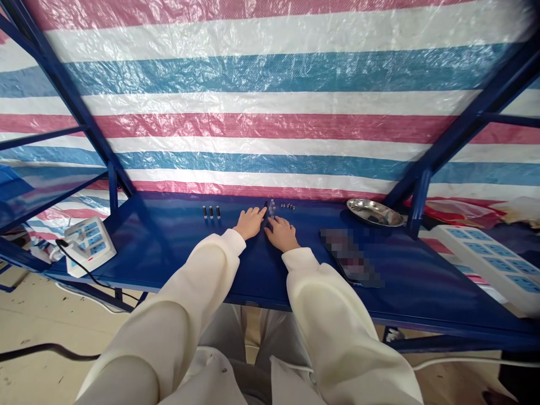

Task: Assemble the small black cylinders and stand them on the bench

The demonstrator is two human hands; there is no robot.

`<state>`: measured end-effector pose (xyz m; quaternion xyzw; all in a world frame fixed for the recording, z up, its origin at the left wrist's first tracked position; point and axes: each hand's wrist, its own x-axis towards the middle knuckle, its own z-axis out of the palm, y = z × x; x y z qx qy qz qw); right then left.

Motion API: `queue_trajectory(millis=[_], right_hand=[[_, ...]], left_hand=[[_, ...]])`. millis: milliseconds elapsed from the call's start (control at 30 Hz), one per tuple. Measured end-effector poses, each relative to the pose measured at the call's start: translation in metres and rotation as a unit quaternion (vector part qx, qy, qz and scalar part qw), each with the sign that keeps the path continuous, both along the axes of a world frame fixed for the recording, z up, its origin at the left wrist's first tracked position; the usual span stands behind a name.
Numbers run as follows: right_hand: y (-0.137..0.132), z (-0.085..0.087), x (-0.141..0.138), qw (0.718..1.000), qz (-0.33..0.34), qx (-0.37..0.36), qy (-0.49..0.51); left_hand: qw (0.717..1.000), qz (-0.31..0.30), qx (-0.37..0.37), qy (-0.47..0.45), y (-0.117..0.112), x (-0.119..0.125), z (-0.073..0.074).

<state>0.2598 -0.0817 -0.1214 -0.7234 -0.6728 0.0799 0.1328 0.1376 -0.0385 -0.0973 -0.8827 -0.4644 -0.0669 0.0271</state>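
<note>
My left hand [250, 223] rests on the blue tabletop with its fingers stretched out, the index fingertip at a small black piece [265, 205]. Close on its right, my right hand [282, 233] lies with fingers apart, their tips beside a small group of clear plastic pieces [272, 208]. Whether the fingertips press on these pieces is too small to tell. Just beyond the right hand sit several tiny shiny metal parts [287, 207]. Left of the left hand, three short black-topped tubes [211, 212] stand in a row.
A shiny metal dish [375, 214] sits at the back right of the blue table [169, 247]. A phone-like, pixelated slab [350, 256] lies nearer me. White power strips [89, 247] flank both sides, one with a black cable. Blue frame posts and a striped sheet [270, 126] bound the back.
</note>
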Motion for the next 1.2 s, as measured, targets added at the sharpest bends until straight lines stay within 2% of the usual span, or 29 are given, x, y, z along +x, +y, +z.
queue_trajectory(millis=[100, 200, 333, 433, 600, 733, 833, 1000, 1100, 1200], right_hand=[[0.001, -0.001, -0.001, 1.0, 0.0, -0.001, -0.001], [0.002, -0.003, -0.001, 1.0, 0.003, 0.008, 0.007], [0.004, -0.006, -0.001, 1.0, 0.008, 0.024, 0.017], [0.006, -0.008, -0.001, 0.999, 0.008, 0.031, 0.013], [0.008, -0.01, 0.0, 1.0, 0.006, 0.027, 0.014], [0.007, -0.009, 0.0, 0.999, 0.003, 0.039, 0.022], [0.006, -0.006, 0.0, 0.996, 0.02, 0.076, 0.04], [0.004, 0.002, 0.0, 0.97, 0.077, 0.181, 0.143], [0.003, 0.005, 0.0, 0.943, 0.08, 0.235, 0.221], [0.002, 0.007, -0.001, 0.934, 0.062, 0.234, 0.264]], left_hand=[[0.999, -0.003, 0.048, -0.013, 0.003, -0.001, 0.0], [0.997, -0.004, 0.063, -0.036, 0.001, -0.005, 0.003], [0.99, 0.029, 0.06, -0.126, -0.007, -0.014, 0.002], [0.969, 0.055, 0.048, -0.236, -0.014, -0.022, -0.006], [0.936, 0.034, 0.016, -0.35, -0.019, -0.029, -0.022], [0.914, 0.042, 0.003, -0.403, -0.017, -0.03, -0.025], [0.889, 0.064, -0.01, -0.453, -0.014, -0.031, -0.024], [0.835, 0.122, -0.049, -0.534, -0.01, -0.033, -0.023], [0.821, 0.136, -0.068, -0.55, -0.008, -0.034, -0.025], [0.814, 0.137, -0.076, -0.56, -0.006, -0.034, -0.028]])
